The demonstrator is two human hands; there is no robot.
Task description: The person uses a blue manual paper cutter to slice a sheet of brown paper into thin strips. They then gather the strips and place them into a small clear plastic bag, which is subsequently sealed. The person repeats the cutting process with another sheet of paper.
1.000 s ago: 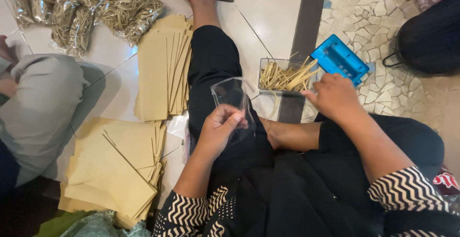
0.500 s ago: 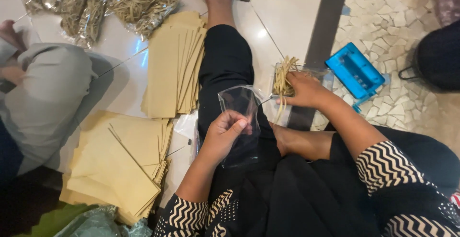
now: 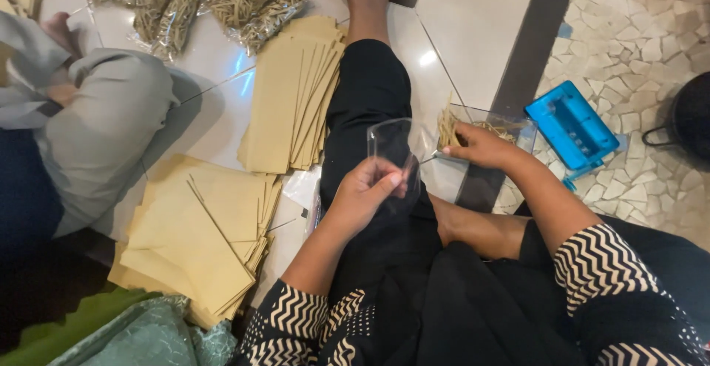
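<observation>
I sit on the floor with one leg stretched out. My left hand (image 3: 364,194) holds a small clear plastic pouch (image 3: 392,151) upright over my lap. My right hand (image 3: 481,146) is closed around a bunch of thin tan sticks (image 3: 447,128), lifted at the near edge of a clear plastic tray (image 3: 518,126) that holds more of them. The pouch looks empty.
Two stacks of tan paper envelopes (image 3: 292,92) (image 3: 200,233) lie on the tiled floor to my left. Filled clear packets (image 3: 214,0) are piled at the top. A blue plastic box (image 3: 571,129) sits right of the tray. Another person in grey (image 3: 96,129) sits at left.
My right hand has reached into the tray, gathered a bunch of sticks and drawn it toward the pouch. My left hand has kept the pouch raised.
</observation>
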